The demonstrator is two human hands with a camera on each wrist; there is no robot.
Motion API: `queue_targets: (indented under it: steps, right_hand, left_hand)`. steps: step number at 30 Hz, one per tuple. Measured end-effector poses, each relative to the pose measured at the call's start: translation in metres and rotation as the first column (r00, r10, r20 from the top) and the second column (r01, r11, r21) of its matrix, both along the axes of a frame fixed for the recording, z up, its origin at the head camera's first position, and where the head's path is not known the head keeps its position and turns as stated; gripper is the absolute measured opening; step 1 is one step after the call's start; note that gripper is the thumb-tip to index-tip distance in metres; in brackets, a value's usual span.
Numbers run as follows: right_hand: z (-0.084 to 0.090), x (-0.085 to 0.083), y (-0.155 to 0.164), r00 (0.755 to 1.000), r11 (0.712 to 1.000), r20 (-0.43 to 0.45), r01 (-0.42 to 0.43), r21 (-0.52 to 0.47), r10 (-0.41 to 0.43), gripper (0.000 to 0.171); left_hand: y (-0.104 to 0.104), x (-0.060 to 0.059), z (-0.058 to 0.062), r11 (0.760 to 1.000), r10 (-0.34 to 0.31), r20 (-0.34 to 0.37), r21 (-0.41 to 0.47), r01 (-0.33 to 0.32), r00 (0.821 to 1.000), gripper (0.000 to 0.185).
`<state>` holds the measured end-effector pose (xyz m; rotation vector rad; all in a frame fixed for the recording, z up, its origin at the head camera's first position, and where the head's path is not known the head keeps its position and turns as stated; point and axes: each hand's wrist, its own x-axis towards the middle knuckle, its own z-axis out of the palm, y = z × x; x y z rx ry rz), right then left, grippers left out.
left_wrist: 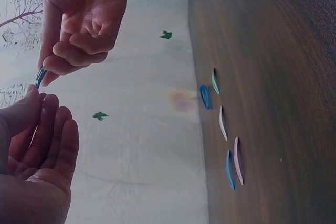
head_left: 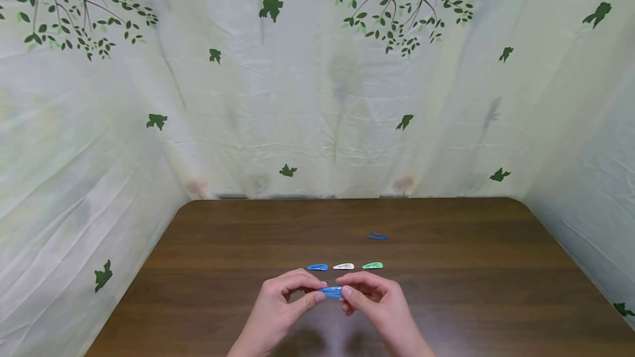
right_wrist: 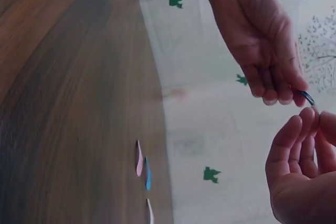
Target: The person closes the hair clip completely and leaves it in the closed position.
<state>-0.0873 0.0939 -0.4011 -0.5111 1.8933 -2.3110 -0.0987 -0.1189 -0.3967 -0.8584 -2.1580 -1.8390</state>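
Observation:
A blue snap hair clip [head_left: 331,291] is held between both hands above the table. My left hand [head_left: 280,303] pinches one end of it between thumb and index finger. The other end is pinched by my right hand [head_left: 375,301] in the same way. In the left wrist view the held clip [left_wrist: 40,77] stands steeply tilted, its ends covered by fingertips. Beyond the hands, a blue clip [head_left: 317,267], a white clip [head_left: 343,266] and a green clip [head_left: 372,265] lie in a row. A pink clip [left_wrist: 238,160] lies beside the blue one, mostly hidden behind my left hand in the head view.
Farther back on the brown wooden table [head_left: 446,269] rests another blue clip [head_left: 378,236], its two parts spread apart. A pale cloth [head_left: 297,98] with printed leaves and branches hangs along the table's back edge and both sides.

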Motion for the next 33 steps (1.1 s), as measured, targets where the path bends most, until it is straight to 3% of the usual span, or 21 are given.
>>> queue_targets:
  steps: [9, 18, 23, 27, 33]
  right_hand:
    - [0.000, 0.001, 0.004, 0.993, 0.984, -0.107, 0.063, 0.167, -0.046, 0.021]
    - [-0.004, -0.002, 0.007, 0.965, 0.899, -0.244, 0.187, 0.396, -0.094, 0.016]
    - [-0.011, -0.006, 0.007, 0.935, 0.866, -0.346, 0.240, 0.439, -0.084, 0.015]
    - [-0.014, -0.008, 0.007, 0.935, 0.857, -0.347, 0.240, 0.455, -0.078, 0.014]
    - [-0.017, -0.010, 0.008, 0.939, 0.838, -0.335, 0.246, 0.486, -0.080, 0.011]
  left_hand:
    - [0.002, 0.001, -0.001, 0.998, 0.045, 0.005, -0.036, -0.045, 0.999, 0.012]
    - [0.003, -0.002, -0.009, 0.989, 0.091, -0.005, -0.114, -0.091, 0.996, 0.014]
    - [0.002, -0.001, -0.012, 0.982, 0.113, 0.037, -0.159, -0.105, 0.993, 0.014]
    - [0.001, -0.001, -0.013, 0.978, 0.107, 0.071, -0.187, -0.092, 0.992, 0.014]
    - [0.000, -0.005, -0.018, 0.964, 0.115, 0.055, -0.246, -0.098, 0.992, 0.014]
